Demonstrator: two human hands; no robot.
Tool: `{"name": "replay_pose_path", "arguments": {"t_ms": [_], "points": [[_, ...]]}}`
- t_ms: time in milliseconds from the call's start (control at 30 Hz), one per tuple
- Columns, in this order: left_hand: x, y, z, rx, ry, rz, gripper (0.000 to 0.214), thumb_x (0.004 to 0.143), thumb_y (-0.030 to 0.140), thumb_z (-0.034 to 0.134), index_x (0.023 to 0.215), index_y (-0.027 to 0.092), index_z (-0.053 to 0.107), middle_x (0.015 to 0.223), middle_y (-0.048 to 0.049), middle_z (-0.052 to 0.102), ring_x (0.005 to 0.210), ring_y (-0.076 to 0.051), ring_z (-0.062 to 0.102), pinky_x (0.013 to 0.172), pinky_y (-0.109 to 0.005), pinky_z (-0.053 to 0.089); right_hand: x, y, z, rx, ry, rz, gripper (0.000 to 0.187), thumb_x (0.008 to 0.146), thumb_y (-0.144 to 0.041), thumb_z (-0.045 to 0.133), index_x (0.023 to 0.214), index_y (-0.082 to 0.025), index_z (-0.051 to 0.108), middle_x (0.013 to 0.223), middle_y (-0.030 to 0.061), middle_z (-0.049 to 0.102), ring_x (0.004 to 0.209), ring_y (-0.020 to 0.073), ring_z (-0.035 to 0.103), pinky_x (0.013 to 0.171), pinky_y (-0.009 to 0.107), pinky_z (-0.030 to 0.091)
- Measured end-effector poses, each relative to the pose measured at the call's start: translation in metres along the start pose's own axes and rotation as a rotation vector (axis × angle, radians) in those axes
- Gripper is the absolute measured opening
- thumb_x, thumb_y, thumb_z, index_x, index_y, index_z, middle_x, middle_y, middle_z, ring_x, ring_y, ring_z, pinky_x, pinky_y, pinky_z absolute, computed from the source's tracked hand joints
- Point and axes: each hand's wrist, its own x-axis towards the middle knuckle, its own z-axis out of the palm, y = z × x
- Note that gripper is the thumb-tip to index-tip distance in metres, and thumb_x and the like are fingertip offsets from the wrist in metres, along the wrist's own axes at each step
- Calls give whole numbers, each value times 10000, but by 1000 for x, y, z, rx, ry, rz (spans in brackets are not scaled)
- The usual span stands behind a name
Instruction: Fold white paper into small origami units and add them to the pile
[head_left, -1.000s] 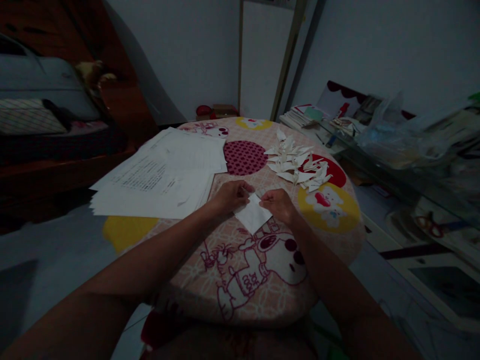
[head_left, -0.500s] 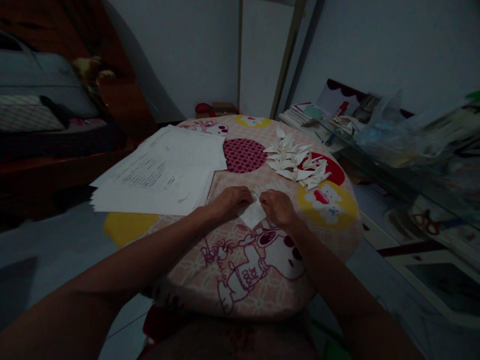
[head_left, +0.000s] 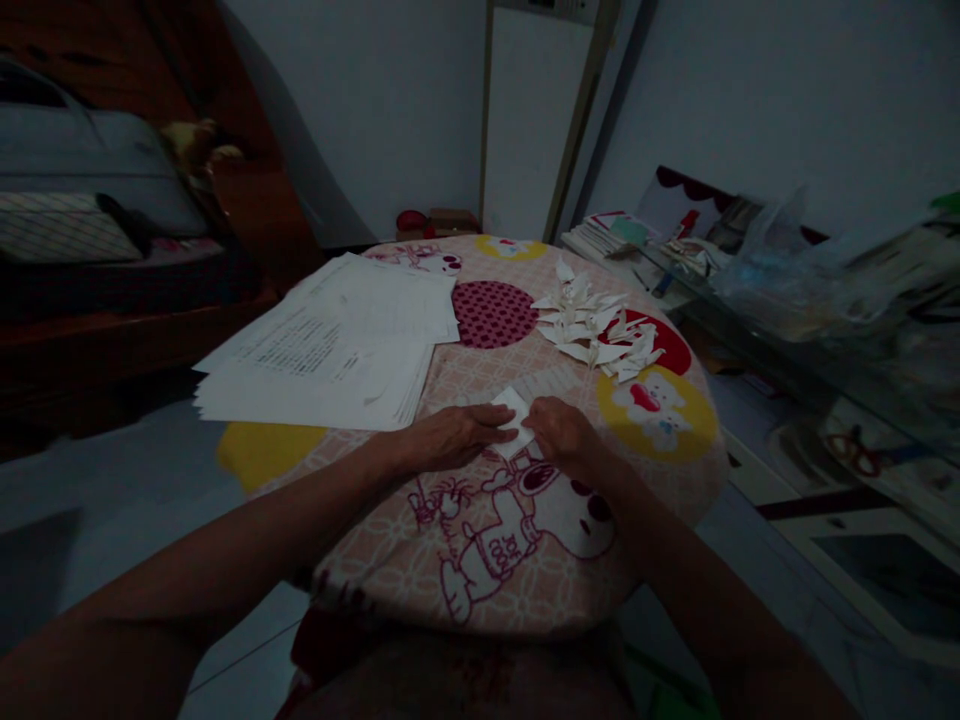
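Note:
A small folded sheet of white paper (head_left: pixel 511 404) lies over the patterned tablecloth, between my two hands. My left hand (head_left: pixel 466 434) rests on its left side, fingers stretched out and lying flat across it. At the right edge, my right hand (head_left: pixel 561 432) is closed, pinching the paper between thumb and fingers. Beyond them a cluster of folded paper cranes (head_left: pixel 592 325) sits on the cloth. A stack of printed paper sheets (head_left: pixel 322 350) lies to the left, its edges uneven.
The round table (head_left: pixel 525 590) has a pink cartoon cloth. On the right a glass-topped cabinet (head_left: pixel 795 370) carries a plastic bag (head_left: pixel 780 275) and a stack of papers (head_left: pixel 600 235); red-handled scissors (head_left: pixel 853 452) lie lower down. A grey bag (head_left: pixel 112 150) stands at the far left.
My left hand has gone from gripping the paper's upper edge to lying flat on it. The paper looks smaller and turned. My right hand has moved slightly down. The view has shifted a little.

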Motion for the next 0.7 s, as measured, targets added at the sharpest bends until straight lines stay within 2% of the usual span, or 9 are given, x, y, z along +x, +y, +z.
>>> {"name": "replay_pose_path", "arguments": {"t_ms": [133,233,333,600,700], "points": [[-7,5,-4,-25,-56,51,434,994,259,551,1425,218,585,1589,-141,421,1479,-284,395,1231,-469,342,-23,-15,-6,-35,8,-44,268,924,-88,476,1040,-152,709,1166,167,698,1073,264,647,941,419,544],[-12,12,-8,-47,-57,57,446,995,309,571,1433,229,576,1612,-137,375,1493,-293,368,1241,-490,316,-37,-21,-4,-18,5,-23,288,923,-119,528,1162,-168,681,1277,157,680,1182,269,642,1024,451,536],[-14,18,-12,-50,-50,64,435,993,308,578,1422,237,587,1617,-129,363,1496,-297,362,1240,-496,317,-45,-26,0,-58,25,26,317,923,-135,540,1216,-157,660,1330,179,659,1260,301,611,1064,496,522],[-18,18,-9,-23,-45,66,402,998,316,567,1395,271,609,1580,-74,455,1505,-286,349,1232,-475,335,-46,-38,2,-132,45,97,269,932,-162,554,1177,-142,664,1245,194,683,1204,324,634,1054,505,540],[-18,20,-9,5,-57,57,432,1010,334,536,1436,276,571,1591,-81,437,1501,-300,355,1225,-488,338,-49,-40,5,-93,78,82,325,940,-176,547,1249,-127,636,1328,206,642,1275,332,592,1088,518,516]]}}
